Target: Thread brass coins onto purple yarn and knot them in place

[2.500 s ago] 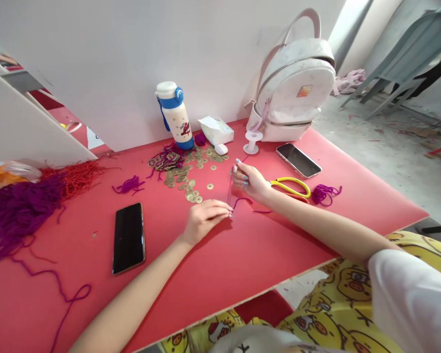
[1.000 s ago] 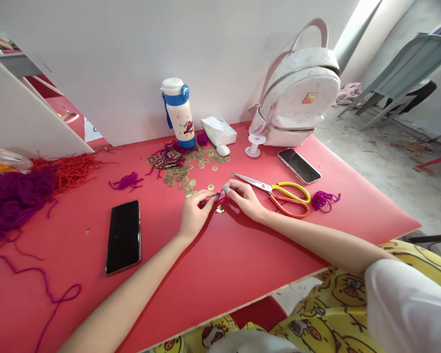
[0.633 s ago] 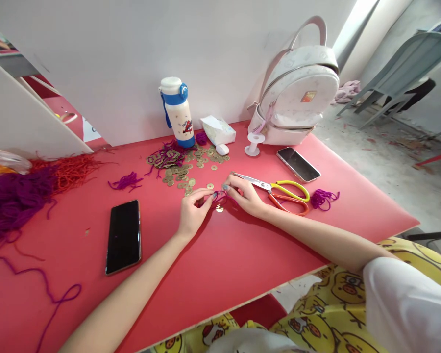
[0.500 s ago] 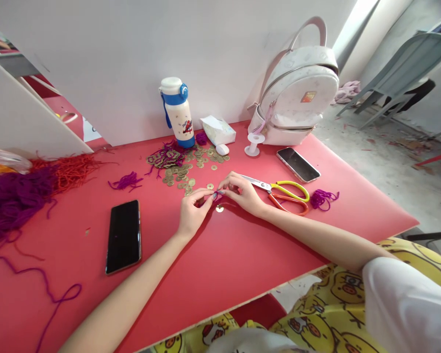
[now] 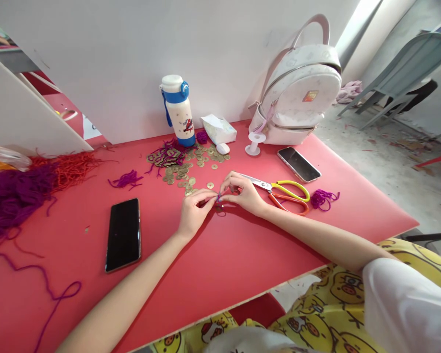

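Observation:
My left hand and my right hand meet fingertip to fingertip over the middle of the red table. Both pinch a short piece of purple yarn between thumb and fingers. A small brass coin hangs on that yarn just under the fingertips, partly hidden. A scatter of brass coins with square holes lies just beyond my hands. Yellow-and-orange-handled scissors lie shut right behind my right wrist.
A black phone lies to the left, a second phone at the right. At the back stand a white-and-blue bottle, a tissue pack, an empty white spool and a white backpack. Purple and red yarn heaps cover the left end.
My right hand, stretched out with the yarn pulled long 2.5 s ago, has come back to meet my left. The scissors now lie uncovered. The loose loop has shrunk to a small tight bit at my fingertips.

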`<state>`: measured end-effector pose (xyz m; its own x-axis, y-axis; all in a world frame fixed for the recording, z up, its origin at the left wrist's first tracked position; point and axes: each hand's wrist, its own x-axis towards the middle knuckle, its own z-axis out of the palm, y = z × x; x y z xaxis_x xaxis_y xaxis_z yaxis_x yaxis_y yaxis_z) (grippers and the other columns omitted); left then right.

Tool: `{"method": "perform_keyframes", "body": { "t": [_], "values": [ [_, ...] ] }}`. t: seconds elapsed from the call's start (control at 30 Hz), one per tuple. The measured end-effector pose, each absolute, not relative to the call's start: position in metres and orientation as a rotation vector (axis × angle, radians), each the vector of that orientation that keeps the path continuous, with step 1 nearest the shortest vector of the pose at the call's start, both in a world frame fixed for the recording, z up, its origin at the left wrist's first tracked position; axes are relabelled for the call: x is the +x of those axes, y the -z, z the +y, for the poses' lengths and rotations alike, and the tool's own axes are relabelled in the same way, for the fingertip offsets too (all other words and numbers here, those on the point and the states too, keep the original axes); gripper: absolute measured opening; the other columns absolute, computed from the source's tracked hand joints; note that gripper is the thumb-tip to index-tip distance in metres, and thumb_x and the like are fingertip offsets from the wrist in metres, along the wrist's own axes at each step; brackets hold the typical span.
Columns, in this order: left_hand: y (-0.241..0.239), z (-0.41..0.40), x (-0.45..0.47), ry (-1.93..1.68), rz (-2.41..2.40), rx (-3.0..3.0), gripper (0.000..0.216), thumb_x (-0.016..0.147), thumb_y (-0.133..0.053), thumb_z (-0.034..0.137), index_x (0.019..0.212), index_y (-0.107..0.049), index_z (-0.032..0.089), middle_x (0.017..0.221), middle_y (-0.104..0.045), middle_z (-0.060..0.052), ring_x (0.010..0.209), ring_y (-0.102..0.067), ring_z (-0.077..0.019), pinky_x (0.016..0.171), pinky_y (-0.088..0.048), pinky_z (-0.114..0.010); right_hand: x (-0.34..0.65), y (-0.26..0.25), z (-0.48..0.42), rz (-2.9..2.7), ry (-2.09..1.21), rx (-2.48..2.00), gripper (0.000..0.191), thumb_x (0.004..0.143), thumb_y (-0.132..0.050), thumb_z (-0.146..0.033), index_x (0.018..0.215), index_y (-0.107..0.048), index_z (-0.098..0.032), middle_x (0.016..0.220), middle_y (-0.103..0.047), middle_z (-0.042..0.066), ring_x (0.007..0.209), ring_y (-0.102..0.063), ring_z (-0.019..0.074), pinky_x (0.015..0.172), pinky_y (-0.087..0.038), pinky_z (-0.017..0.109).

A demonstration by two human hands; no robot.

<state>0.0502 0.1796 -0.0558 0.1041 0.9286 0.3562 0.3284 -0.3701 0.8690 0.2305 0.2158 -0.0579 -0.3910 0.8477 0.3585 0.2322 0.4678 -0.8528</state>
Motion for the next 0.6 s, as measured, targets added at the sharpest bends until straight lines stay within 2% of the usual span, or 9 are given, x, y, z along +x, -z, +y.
{"method": "perform_keyframes", "body": {
  "t": [0.6],
  "values": [
    [0.0551, 0.18, 0.0493, -1.272, 1.238, 1.736, 0.011, 0.078, -0.066, 0.022, 0.07, -0.073, 0.021, 0.074, -0.071, -0.005, 0.066, -0.063, -0.0172, 0.062, -0.049, -0.027, 0.2313, 0.0527, 0.2149, -1.992, -0.913, -0.909, 0.011, 0.08, -0.071, -0.028, 0.077, -0.065, -0.02, 0.08, -0.052, 0.001, 0.071, -0.046, 0.0143, 0.062, -0.037, 0.027]
  ]
}}
